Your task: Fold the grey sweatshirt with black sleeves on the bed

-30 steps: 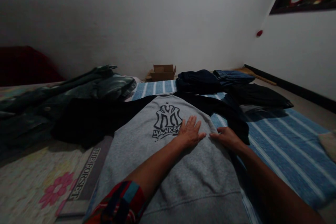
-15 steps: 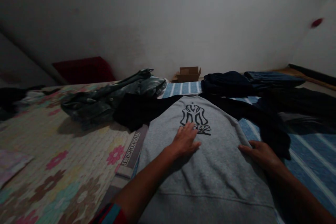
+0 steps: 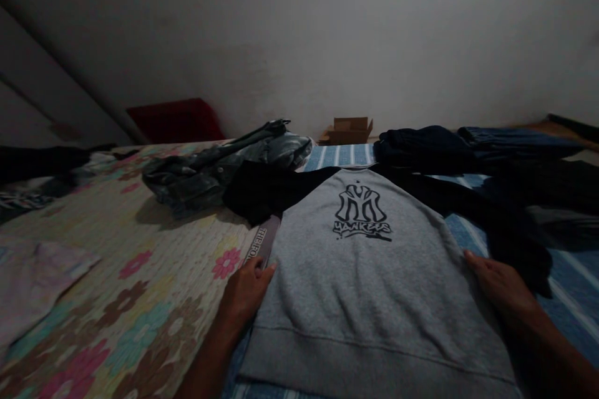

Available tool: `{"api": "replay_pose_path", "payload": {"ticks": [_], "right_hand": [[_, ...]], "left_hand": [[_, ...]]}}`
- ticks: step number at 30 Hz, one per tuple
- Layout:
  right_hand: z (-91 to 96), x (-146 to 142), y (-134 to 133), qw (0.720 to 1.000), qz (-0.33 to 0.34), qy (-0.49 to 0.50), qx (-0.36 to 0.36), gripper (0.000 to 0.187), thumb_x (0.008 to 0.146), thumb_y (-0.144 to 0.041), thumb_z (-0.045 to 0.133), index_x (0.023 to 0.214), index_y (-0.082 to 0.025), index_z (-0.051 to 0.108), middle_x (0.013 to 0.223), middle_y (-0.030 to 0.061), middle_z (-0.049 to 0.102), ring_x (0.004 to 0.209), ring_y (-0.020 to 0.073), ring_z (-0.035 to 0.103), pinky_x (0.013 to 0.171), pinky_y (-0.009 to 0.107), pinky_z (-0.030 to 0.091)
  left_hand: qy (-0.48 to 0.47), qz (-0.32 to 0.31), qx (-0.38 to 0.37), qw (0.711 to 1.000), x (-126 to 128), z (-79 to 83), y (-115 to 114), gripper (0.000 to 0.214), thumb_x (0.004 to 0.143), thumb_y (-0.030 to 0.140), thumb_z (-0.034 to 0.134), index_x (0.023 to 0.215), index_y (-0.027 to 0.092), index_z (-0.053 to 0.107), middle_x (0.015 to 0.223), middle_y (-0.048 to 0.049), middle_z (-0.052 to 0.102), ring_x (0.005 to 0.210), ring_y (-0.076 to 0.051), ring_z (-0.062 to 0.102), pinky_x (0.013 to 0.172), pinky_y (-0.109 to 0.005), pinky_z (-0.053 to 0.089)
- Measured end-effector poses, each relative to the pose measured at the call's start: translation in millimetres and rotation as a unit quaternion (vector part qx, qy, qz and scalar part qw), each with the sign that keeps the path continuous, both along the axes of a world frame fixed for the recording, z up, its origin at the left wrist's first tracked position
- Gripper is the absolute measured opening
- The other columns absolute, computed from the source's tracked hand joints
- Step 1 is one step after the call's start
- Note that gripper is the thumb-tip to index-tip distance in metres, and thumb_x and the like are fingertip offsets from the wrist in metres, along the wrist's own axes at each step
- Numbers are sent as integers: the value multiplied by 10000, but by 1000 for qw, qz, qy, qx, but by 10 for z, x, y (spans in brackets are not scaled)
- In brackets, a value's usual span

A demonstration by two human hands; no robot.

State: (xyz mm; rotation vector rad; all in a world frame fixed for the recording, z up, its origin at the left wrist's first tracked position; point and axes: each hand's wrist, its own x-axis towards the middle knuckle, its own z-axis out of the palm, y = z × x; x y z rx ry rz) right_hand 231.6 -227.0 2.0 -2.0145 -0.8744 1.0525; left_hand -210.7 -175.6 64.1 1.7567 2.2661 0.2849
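Now both hands, left hand [image 3: 246,293] and right hand [image 3: 500,287], lie flat on sweatshirt [image 3: 369,287] edges.

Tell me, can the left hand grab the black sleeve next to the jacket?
Probably yes. The left hand rests at the grey sweatshirt's edge, and the black sleeve lies uncovered just beyond it.

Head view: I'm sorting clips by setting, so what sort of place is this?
Probably a bedroom at home: a grey sweatshirt lies spread on a blue striped sheet beside a floral bedcover, folded dark clothes sit behind it, and a cardboard box stands by the wall.
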Motion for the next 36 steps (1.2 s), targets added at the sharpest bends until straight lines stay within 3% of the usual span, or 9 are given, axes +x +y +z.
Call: {"api": "replay_pose_path", "payload": {"ticks": [5, 8, 14, 21, 30, 36], "right_hand": [[91, -52, 45, 999, 8, -54, 1, 393, 672, -496, 511, 748, -164, 707, 788, 103, 727, 761, 286, 673, 649, 332, 502], [143, -93, 73, 998, 1, -68, -2, 410, 616, -489, 538, 752, -144, 713, 782, 101, 729, 743, 285, 672, 611, 317, 495], [80, -72, 77, 990, 37, -140, 0, 380, 672, -488, 456, 651, -173, 669, 655, 72, 695, 651, 239, 648, 547, 283, 440], [14, -54, 75, 941, 46, -334, 7, 381, 764, -411, 371, 732, -177, 670, 762, 116, 695, 751, 252, 639, 647, 303, 416], [95, -100, -58, 984, 74, -160, -14, 407, 745, -533, 437, 619, -182, 601, 597, 50, 623, 588, 194, 601, 493, 263, 361], [39, -169, -124, 968, 62, -241, 11, 291, 723, -451, 493, 601, -198, 565, 610, 37, 628, 604, 186, 597, 536, 263, 364]], "left_hand": [[-16, 39, 4, 999, 7, -71, -20, 373, 772, 483, 462, 912, 192, 648, 840, -68, 703, 806, -233, 656, 678, -284, 455], [-2, 21, -4, 1000, 55, -53, -15, 310, 747, 471, 479, 815, 205, 623, 798, -65, 695, 797, -236, 648, 678, -282, 441], [12, -2, 8, 1000, 50, -46, 15, 197, 743, 356, 433, 597, 231, 473, 682, -46, 644, 702, -208, 624, 610, -265, 409], [-42, 43, 2, 998, -7, -45, 17, 210, 721, 367, 439, 565, 231, 472, 586, -27, 622, 605, -201, 597, 559, -270, 403], [-49, 6, -56, 997, -10, 0, -4, 300, 658, 517, 476, 618, 226, 537, 693, -62, 668, 716, -251, 636, 632, -307, 436], [-65, -12, -47, 997, -164, -160, -7, 316, 661, 524, 465, 591, 235, 573, 676, -48, 674, 689, -243, 641, 617, -301, 439]]}}
